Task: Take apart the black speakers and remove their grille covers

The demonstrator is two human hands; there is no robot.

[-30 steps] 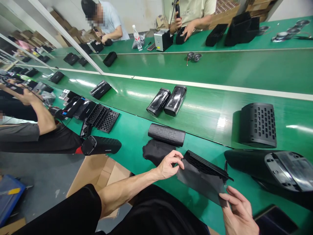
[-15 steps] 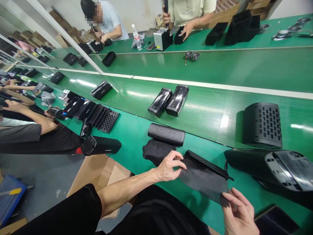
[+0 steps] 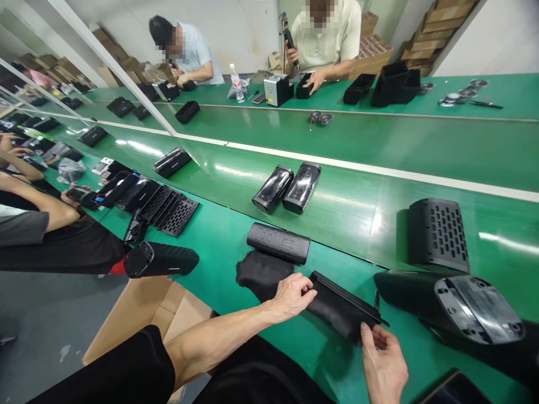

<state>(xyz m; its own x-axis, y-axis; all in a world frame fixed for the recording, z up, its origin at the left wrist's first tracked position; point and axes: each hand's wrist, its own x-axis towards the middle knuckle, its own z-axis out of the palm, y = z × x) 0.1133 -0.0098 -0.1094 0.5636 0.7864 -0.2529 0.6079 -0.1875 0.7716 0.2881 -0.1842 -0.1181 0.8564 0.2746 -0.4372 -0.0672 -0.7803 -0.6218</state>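
The left hand [image 3: 292, 295] has thumb and fingertips drawn together, pinching the near-left corner of a black fabric sheet [image 3: 337, 315]. The right hand [image 3: 385, 359] pinches the same sheet at its other end, thumb over the edge and fingers bent beneath. Between the hands the sheet lies against a black ridged panel [image 3: 351, 293] on the green worktable [image 3: 219, 247], the panel's long edge showing along the far side of the cloth.

Just past the left hand is a second piece of black cloth [image 3: 263, 274], ragged at its left edge, and right behind that a black perforated speaker shell [image 3: 278, 242]. To the right — near the panel's end — lies a big black speaker casing [image 3: 404, 289], its pale oval end plate facing the wearer. A dark glossy flat object [image 3: 455, 388] sits at the bottom edge, partly cut off.

Farther out, on the green conveyor belt [image 3: 353, 207], two black speakers [image 3: 273, 189] lie side by side, with a slotted black housing [image 3: 440, 234] well apart to the right. Across the belt, a co-worker in a light T-shirt [image 3: 337, 33] grips an upright dark tool [image 3: 288, 38] — a clear bottle [image 3: 236, 84] stands to one side
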